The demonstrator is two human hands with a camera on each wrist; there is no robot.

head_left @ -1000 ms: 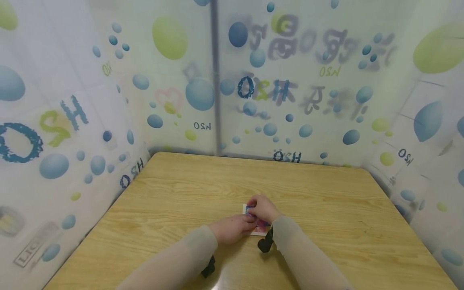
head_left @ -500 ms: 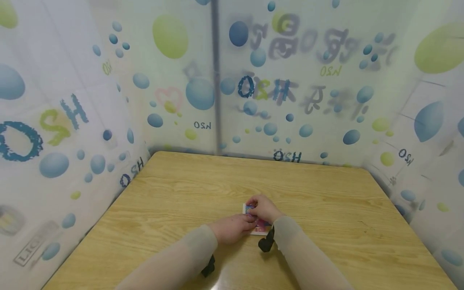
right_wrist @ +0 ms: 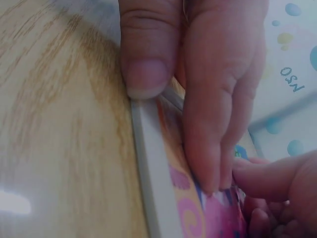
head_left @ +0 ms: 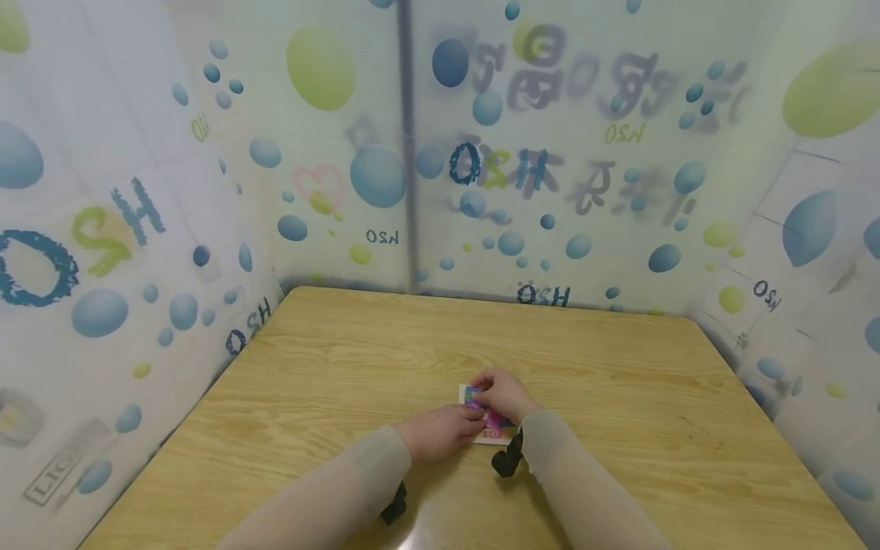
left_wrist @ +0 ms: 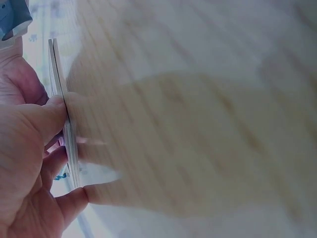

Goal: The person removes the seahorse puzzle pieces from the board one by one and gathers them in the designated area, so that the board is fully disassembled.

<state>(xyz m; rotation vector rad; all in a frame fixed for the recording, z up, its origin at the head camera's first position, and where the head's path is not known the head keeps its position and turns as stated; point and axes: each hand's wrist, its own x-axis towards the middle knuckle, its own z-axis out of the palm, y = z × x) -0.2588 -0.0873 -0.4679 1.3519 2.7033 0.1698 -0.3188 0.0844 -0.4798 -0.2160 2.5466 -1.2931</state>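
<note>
A small thick picture board [head_left: 493, 438], white-edged with pink, blue and orange printing, lies on the table. Its edge shows two layers in the left wrist view. My left hand [head_left: 440, 434] holds it from the left: the thumb rests on the near edge, and fingers [right_wrist: 213, 148] lie across the picture. My right hand [head_left: 507, 393] is at the board's far right part, with thumb and curled fingers meeting on the print. Whether it pinches the board itself or a loose piece is hidden. Both hands cover much of the picture.
The wooden table [head_left: 330, 359] extends around the hands on all sides. White curtains [head_left: 330, 153] with blue and green drops enclose its back and sides. A dark wrist camera [head_left: 507, 458] hangs under the right wrist, another [head_left: 395, 504] under the left.
My right hand has shifted very slightly to the right, showing a little more of the board's far left corner. The left hand stays in place.
</note>
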